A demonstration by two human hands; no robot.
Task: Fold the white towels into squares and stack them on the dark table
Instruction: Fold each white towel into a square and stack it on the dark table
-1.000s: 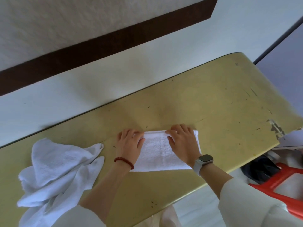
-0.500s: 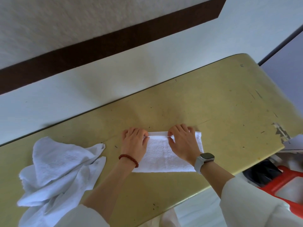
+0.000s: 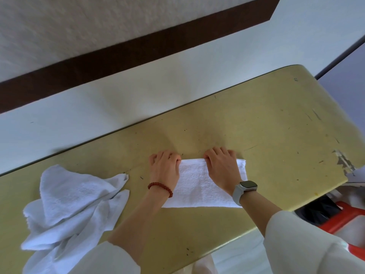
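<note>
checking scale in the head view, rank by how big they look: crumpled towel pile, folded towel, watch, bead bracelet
1. crumpled towel pile
2. folded towel
3. watch and bead bracelet: look alike, so unranked.

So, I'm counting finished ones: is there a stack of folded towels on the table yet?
No, only the folded towel under both hands and a crumpled pile lie on the table.

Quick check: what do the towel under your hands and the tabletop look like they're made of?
Towel: looks like white terry cloth, with a nubby looped surface and soft folded edges. Tabletop: hard, smooth yellow-olive surface, probably laminate over board; it shows scratches, and a chipped patch near the right edge exposes a lighter layer.
</note>
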